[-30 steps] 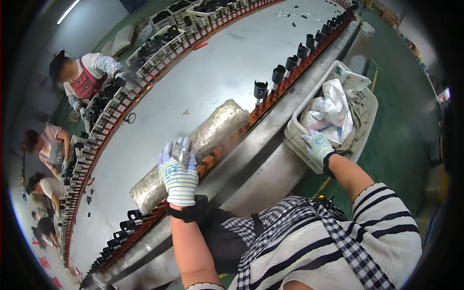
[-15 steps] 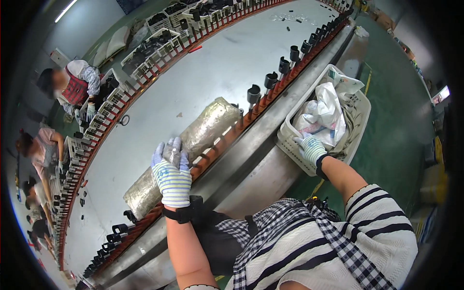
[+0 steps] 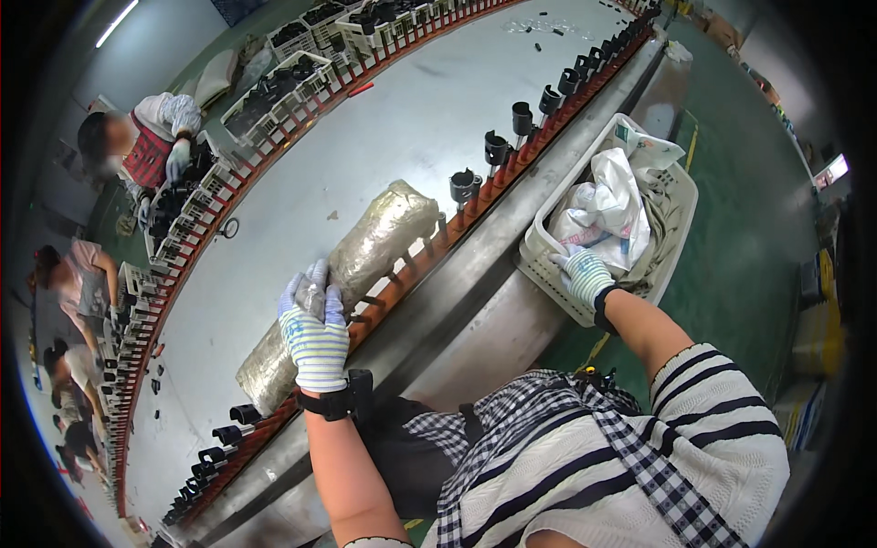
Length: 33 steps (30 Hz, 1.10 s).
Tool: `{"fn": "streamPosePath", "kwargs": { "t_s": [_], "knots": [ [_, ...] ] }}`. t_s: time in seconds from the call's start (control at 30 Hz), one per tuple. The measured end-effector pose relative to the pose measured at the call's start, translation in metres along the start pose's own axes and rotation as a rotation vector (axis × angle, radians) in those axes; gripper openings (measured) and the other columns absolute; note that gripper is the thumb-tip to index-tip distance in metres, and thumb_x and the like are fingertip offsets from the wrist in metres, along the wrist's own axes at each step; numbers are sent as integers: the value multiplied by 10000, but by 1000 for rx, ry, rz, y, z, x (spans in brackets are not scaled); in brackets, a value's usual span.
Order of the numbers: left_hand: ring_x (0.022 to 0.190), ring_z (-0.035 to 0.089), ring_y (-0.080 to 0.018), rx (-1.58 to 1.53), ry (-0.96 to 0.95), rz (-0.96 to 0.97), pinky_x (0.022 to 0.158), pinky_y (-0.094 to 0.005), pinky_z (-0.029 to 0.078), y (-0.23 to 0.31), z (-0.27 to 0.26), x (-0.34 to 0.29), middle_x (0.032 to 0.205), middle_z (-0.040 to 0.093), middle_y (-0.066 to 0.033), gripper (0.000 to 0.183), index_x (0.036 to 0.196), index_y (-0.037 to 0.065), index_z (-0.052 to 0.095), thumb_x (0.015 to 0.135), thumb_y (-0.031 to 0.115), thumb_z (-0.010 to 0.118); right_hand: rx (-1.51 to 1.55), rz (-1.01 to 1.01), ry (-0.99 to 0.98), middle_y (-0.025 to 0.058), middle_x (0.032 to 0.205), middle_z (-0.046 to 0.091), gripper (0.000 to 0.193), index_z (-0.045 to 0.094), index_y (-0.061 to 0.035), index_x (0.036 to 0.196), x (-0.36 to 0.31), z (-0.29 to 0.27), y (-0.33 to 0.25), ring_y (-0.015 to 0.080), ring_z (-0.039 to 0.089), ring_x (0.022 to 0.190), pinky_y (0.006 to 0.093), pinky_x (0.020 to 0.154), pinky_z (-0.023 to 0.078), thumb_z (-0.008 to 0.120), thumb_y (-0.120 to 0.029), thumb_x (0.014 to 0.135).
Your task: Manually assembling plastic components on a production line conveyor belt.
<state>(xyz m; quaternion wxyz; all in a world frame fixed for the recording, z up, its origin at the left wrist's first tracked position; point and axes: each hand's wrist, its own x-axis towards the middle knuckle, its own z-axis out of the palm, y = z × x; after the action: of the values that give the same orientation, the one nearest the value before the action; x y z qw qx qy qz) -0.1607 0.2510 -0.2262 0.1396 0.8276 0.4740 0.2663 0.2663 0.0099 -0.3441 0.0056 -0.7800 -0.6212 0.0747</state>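
My left hand (image 3: pixel 313 340), in a striped knit glove, rests against the long foil-covered cylinder (image 3: pixel 384 233) along the line's edge. Its fingers close round a small crumpled greyish see-through lump (image 3: pixel 311 298), perhaps plastic film. Under and beyond the hand, the cylinder's middle is hidden. My right hand (image 3: pixel 586 274), gloved alike, is closed at the near left rim of the white plastic basket (image 3: pixel 680 224), next to a crumpled white bag (image 3: pixel 619 205); its fingertips are partly hidden. Beside the cylinder, black cup-shaped parts (image 3: pixel 464 185) stand upright on the line's pegs.
The line's red-brown track curves round a pale table (image 3: pixel 438 100). A metal ledge (image 3: pixel 475 265) runs between track and basket. Across the table, co-workers (image 3: pixel 151 155) handle black parts in white crates (image 3: pixel 274 96). A black ring (image 3: pixel 230 227) lies on the table.
The view has shifted slightly. The black cup-shaped parts have slid a little along the track toward the cylinder. A co-worker's gloved hand has risen over a crate. My hands keep nearly the same places.
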Motion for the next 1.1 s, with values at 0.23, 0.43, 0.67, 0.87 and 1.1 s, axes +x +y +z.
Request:
{"fn": "streamPosePath", "kwargs": {
  "t_s": [0.23, 0.43, 0.67, 0.87, 1.1],
  "knots": [
    [1322, 549, -296, -146, 72, 83, 1155, -394, 392, 17, -26, 1, 1413, 598, -186, 447, 1398, -4, 596, 1037, 258, 623, -17, 6, -2, 243, 1087, 638, 413, 690, -123, 1265, -2, 4, 6, 418, 657, 990, 503, 871, 540, 646, -137, 854],
    [1107, 613, -411, 264, -82, 361, 1000, -489, 476, -5, -15, -8, 1352, 649, -201, 604, 1424, 117, 604, 877, 342, 721, 1, -32, 37, 226, 1046, 622, 411, 684, -121, 1246, -5, 22, 10, 417, 646, 959, 511, 842, 531, 666, -147, 836],
    [1289, 509, -438, 37, -168, 350, 1100, -507, 440, -35, -28, -30, 1460, 540, -217, 906, 1496, 96, 521, 731, 433, 869, 40, -14, 23, 218, 1035, 645, 374, 710, -119, 1248, -9, 16, 18, 394, 667, 960, 493, 851, 540, 662, -174, 881],
    [1316, 525, -378, 44, -139, 216, 1132, -484, 397, -43, -43, -52, 1480, 555, -157, 854, 1511, 77, 487, 763, 275, 848, 28, -11, 30, 231, 1033, 631, 388, 706, -123, 1244, -4, 25, 28, 412, 657, 951, 505, 834, 535, 686, -166, 859],
    [1372, 463, -410, 147, 51, 298, 1142, -506, 385, -5, -73, -51, 1513, 545, -152, 735, 1452, 135, 579, 781, 300, 829, 8, -6, 27, 240, 1044, 632, 402, 691, -119, 1243, -4, 17, 18, 432, 652, 954, 508, 842, 533, 663, -122, 842]
  ]
}}
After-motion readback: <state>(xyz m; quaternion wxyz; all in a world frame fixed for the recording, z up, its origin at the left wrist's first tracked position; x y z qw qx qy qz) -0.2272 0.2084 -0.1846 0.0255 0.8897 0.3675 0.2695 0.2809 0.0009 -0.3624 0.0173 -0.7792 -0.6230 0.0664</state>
